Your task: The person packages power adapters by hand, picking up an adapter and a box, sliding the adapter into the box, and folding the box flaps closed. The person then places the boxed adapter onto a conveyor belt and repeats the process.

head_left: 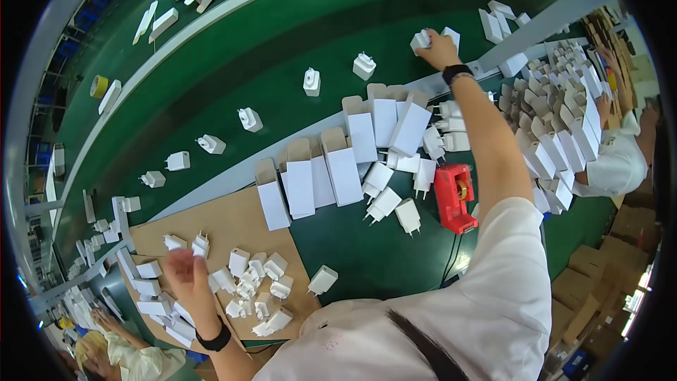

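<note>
At the far right of the green belt, my right hand [440,51] is closed on a white plug charger [421,39]. A second white block-shaped piece [451,35] shows just beyond its knuckles. My left hand [186,276] is over the cardboard sheet at the left, its fingers smeared by motion. At its fingertips is a white charger [201,245] with prongs up; whether the fingers grip it I cannot tell. Another charger [174,242] lies just beyond. A loose heap of chargers [248,285] is to the right of this hand.
Several chargers stand spaced along the belt [282,63]. Open white boxes [343,173] line its near edge. A red tape dispenser [453,201] stands by more chargers [384,204]. Stacked open boxes [557,134] rise at the right, crossed by a metal post [543,17]. Co-workers sit at both sides.
</note>
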Action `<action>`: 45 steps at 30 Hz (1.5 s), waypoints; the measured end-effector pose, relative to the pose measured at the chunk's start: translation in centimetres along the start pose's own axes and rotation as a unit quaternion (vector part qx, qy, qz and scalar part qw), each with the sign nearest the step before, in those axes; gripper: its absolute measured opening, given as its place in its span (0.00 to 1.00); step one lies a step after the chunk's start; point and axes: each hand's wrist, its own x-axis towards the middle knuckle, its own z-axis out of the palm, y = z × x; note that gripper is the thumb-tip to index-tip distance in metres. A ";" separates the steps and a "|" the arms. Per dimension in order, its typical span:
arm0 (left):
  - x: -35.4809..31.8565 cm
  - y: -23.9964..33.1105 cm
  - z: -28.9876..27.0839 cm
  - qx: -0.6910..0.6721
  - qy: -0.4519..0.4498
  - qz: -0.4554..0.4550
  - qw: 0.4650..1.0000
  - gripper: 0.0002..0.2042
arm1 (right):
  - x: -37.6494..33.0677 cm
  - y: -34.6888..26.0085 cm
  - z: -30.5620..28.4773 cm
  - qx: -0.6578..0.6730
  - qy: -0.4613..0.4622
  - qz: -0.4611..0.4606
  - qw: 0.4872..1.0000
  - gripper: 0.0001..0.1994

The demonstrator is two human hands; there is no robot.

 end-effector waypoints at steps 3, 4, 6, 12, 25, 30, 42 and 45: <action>1.0 3.9 3.5 -0.063 -0.059 0.014 0.996 0.15 | -0.9 -0.1 0.3 0.141 0.039 -0.074 0.986 0.29; 1.3 4.7 4.5 -0.063 -0.065 0.019 0.996 0.15 | -1.1 0.0 0.0 0.142 0.044 -0.068 0.986 0.29; 1.5 6.1 6.1 -0.069 -0.099 0.028 0.992 0.16 | -3.3 -3.7 -2.9 0.162 0.044 -0.086 0.982 0.26; 0.2 11.0 15.5 -0.016 -0.202 0.177 0.963 0.34 | -17.1 -13.8 -14.3 0.366 -0.179 -0.321 0.855 0.24; -0.7 2.1 7.9 0.148 -0.165 -0.011 0.975 0.26 | 0.9 8.7 -3.5 -0.120 -0.090 -0.025 0.988 0.45; -3.7 -0.3 3.7 0.199 -0.070 -0.136 0.968 0.30 | 3.0 8.7 -1.9 -0.134 -0.134 -0.080 0.979 0.29; -4.6 -1.1 1.6 0.119 -0.001 -0.155 0.981 0.29 | 1.4 6.5 -4.2 -0.133 -0.112 0.020 0.985 0.33; -5.0 -1.7 1.0 0.122 0.000 -0.149 0.981 0.29 | 0.3 2.8 -6.0 0.032 -0.101 -0.059 0.993 0.36</action>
